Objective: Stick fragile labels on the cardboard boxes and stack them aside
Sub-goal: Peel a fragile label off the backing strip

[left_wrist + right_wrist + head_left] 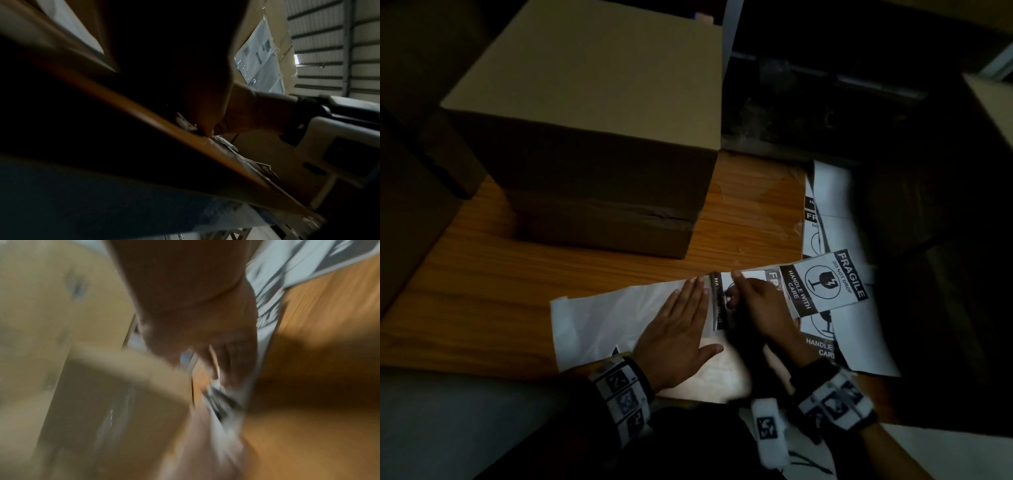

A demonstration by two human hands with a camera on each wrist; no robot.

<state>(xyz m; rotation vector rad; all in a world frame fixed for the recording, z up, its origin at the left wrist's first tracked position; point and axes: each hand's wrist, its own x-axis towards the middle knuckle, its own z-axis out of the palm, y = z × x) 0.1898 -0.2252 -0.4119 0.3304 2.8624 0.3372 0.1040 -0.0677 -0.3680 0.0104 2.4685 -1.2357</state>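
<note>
On the near bench (482,274), the flat-fingered left hand (678,329) presses the backing sheet (599,318) while the right hand (760,301) pinches a fragile label (722,294), peeling it. Next, likely, carry it to the cardboard box (592,137) beyond.

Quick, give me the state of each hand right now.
Left hand: open, fingers straight, pressing flat on the white backing sheet.
Right hand: fingers curled, pinching the black-and-white fragile label.

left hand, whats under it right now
The left hand lies flat on a white backing sheet on the wooden table. What the sheet shows beneath the palm is covered.
</note>
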